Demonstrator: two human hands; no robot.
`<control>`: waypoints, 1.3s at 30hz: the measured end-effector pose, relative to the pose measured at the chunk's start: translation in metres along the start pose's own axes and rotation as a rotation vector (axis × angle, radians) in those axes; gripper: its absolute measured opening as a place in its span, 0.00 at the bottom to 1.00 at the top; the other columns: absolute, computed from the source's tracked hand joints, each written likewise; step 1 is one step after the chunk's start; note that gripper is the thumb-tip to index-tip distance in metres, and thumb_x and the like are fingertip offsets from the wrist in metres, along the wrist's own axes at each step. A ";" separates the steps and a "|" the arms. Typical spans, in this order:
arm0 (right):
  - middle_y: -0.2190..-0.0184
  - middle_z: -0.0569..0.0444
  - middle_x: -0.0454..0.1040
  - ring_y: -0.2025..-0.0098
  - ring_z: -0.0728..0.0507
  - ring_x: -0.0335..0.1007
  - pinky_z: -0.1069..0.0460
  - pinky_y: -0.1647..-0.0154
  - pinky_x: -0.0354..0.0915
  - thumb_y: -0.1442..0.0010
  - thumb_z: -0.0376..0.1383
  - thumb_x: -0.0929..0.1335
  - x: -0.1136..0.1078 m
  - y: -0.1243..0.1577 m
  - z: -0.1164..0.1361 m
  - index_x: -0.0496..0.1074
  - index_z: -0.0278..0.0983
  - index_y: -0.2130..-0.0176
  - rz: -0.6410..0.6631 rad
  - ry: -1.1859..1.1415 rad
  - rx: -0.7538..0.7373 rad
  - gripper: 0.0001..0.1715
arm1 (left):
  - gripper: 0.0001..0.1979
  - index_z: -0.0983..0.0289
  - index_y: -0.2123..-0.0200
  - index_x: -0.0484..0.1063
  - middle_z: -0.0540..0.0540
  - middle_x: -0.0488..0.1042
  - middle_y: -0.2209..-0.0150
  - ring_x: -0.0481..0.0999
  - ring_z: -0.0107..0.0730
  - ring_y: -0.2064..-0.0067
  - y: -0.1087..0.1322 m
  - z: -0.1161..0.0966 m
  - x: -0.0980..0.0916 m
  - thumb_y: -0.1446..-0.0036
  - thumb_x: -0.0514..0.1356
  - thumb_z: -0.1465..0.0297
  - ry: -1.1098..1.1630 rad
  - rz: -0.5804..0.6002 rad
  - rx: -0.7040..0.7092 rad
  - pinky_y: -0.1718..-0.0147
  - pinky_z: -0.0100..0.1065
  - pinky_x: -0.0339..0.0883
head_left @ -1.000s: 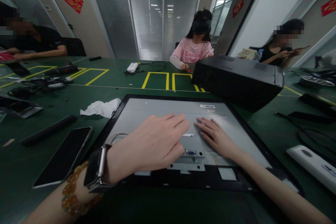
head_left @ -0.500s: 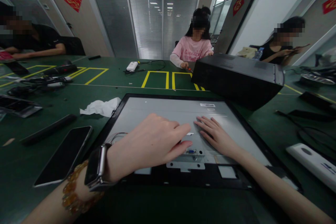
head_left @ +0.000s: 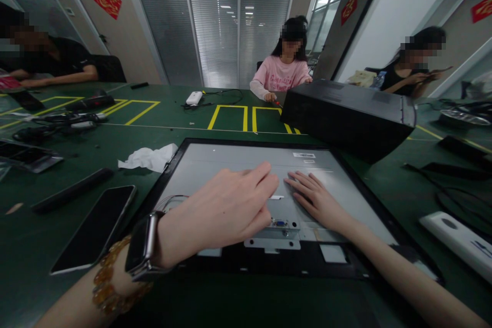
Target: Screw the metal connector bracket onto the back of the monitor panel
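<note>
A monitor panel (head_left: 246,156) with a black frame lies on the table, its grey metal back facing up. My left hand (head_left: 226,205), with a smartwatch (head_left: 142,243) and a bead bracelet (head_left: 109,279) at the wrist, is over the panel's middle. Its fingers are curled together above a metal bracket (head_left: 274,242) with a blue video port (head_left: 281,223); whatever is in them is hidden from me. Flat on the panel's back, to the right of the bracket, rests my right hand (head_left: 317,197) with its fingers spread. Thin wires (head_left: 171,201) emerge behind my left wrist.
A phone (head_left: 94,228), a dark bar (head_left: 73,189) and a crumpled tissue (head_left: 148,158) lie to the left. Beyond the panel's right corner stands a large black case (head_left: 349,118), a person in pink behind it. A white device (head_left: 459,241) and cables are at the right.
The fingers of my left hand have turned, with the index finger lifted and the thumb drawn in. My right hand and the panel stay in place.
</note>
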State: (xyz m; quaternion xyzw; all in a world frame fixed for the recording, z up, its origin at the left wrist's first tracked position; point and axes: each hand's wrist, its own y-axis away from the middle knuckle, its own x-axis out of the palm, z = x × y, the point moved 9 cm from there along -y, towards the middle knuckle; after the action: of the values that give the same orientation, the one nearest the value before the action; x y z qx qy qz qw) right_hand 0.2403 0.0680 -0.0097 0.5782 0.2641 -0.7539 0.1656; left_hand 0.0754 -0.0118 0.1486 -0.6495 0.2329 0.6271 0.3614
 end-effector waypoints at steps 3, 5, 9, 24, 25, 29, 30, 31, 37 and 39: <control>0.35 0.51 0.59 0.33 0.39 0.50 0.33 0.35 0.47 0.32 0.42 0.57 0.001 0.001 -0.001 0.57 0.46 0.36 -0.008 -0.001 -0.003 0.26 | 0.06 0.63 0.61 0.63 0.52 0.69 0.64 0.61 0.28 0.77 -0.001 0.002 0.000 0.35 0.49 0.69 0.011 -0.001 -0.004 0.79 0.33 0.47; 0.35 0.51 0.59 0.34 0.39 0.51 0.33 0.35 0.47 0.32 0.42 0.57 0.002 0.001 -0.001 0.57 0.45 0.37 -0.009 0.003 -0.004 0.26 | 0.07 0.63 0.61 0.63 0.50 0.70 0.66 0.63 0.29 0.76 -0.001 0.002 0.001 0.33 0.49 0.67 0.018 0.004 0.005 0.79 0.33 0.48; 0.36 0.52 0.59 0.34 0.39 0.51 0.33 0.35 0.47 0.32 0.42 0.57 0.000 0.001 0.000 0.58 0.46 0.37 -0.024 -0.005 -0.007 0.25 | 0.08 0.62 0.63 0.63 0.49 0.71 0.70 0.67 0.31 0.74 0.001 0.000 0.002 0.33 0.50 0.66 0.034 0.043 0.018 0.78 0.33 0.49; 0.36 0.51 0.60 0.34 0.39 0.51 0.33 0.35 0.48 0.32 0.42 0.57 -0.003 0.001 0.001 0.58 0.46 0.37 -0.023 -0.003 -0.006 0.26 | 0.07 0.62 0.63 0.62 0.46 0.69 0.82 0.64 0.29 0.84 0.001 0.002 0.001 0.36 0.52 0.64 -0.097 0.019 -0.011 0.81 0.32 0.38; 0.36 0.51 0.60 0.34 0.39 0.52 0.33 0.35 0.48 0.32 0.42 0.57 -0.003 0.001 0.001 0.58 0.46 0.37 -0.023 -0.006 -0.006 0.26 | 0.09 0.62 0.63 0.63 0.46 0.69 0.83 0.64 0.29 0.84 0.001 0.002 0.001 0.35 0.52 0.62 -0.114 0.013 -0.010 0.81 0.32 0.38; 0.36 0.51 0.60 0.34 0.38 0.52 0.33 0.35 0.48 0.32 0.42 0.57 -0.003 0.001 0.002 0.57 0.47 0.37 -0.031 -0.014 -0.010 0.26 | 0.15 0.62 0.65 0.63 0.47 0.69 0.83 0.67 0.31 0.84 0.002 0.001 0.000 0.35 0.53 0.57 -0.157 0.003 -0.010 0.82 0.32 0.39; 0.36 0.51 0.59 0.34 0.38 0.52 0.33 0.35 0.48 0.32 0.42 0.57 -0.003 0.001 0.002 0.57 0.47 0.37 -0.033 -0.013 -0.012 0.26 | 0.15 0.62 0.65 0.63 0.48 0.70 0.82 0.67 0.32 0.83 0.002 0.001 0.001 0.35 0.53 0.56 -0.156 0.008 -0.009 0.82 0.32 0.40; 0.36 0.52 0.59 0.34 0.38 0.52 0.33 0.35 0.48 0.32 0.42 0.57 -0.003 0.001 0.002 0.57 0.47 0.37 -0.034 -0.012 -0.014 0.26 | 0.16 0.62 0.65 0.63 0.48 0.70 0.81 0.68 0.32 0.83 0.002 0.001 0.001 0.35 0.53 0.55 -0.148 0.014 -0.010 0.82 0.32 0.41; 0.35 0.50 0.59 0.34 0.39 0.51 0.33 0.35 0.47 0.32 0.42 0.57 0.000 0.001 0.000 0.57 0.45 0.37 -0.014 -0.002 -0.011 0.26 | 0.06 0.62 0.62 0.62 0.48 0.72 0.73 0.68 0.32 0.78 0.002 0.000 -0.001 0.33 0.50 0.67 -0.001 0.041 -0.008 0.80 0.32 0.47; 0.35 0.50 0.59 0.33 0.39 0.51 0.33 0.35 0.47 0.32 0.42 0.57 0.000 0.000 0.001 0.58 0.44 0.37 -0.002 0.003 -0.009 0.26 | 0.03 0.62 0.62 0.61 0.48 0.71 0.72 0.66 0.31 0.78 0.003 -0.001 -0.001 0.36 0.50 0.70 0.045 0.057 -0.005 0.79 0.33 0.48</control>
State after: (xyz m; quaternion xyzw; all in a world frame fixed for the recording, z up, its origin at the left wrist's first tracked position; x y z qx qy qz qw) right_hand 0.2397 0.0669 -0.0094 0.5782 0.2683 -0.7522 0.1670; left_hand 0.0738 -0.0148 0.1492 -0.6576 0.2579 0.6228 0.3365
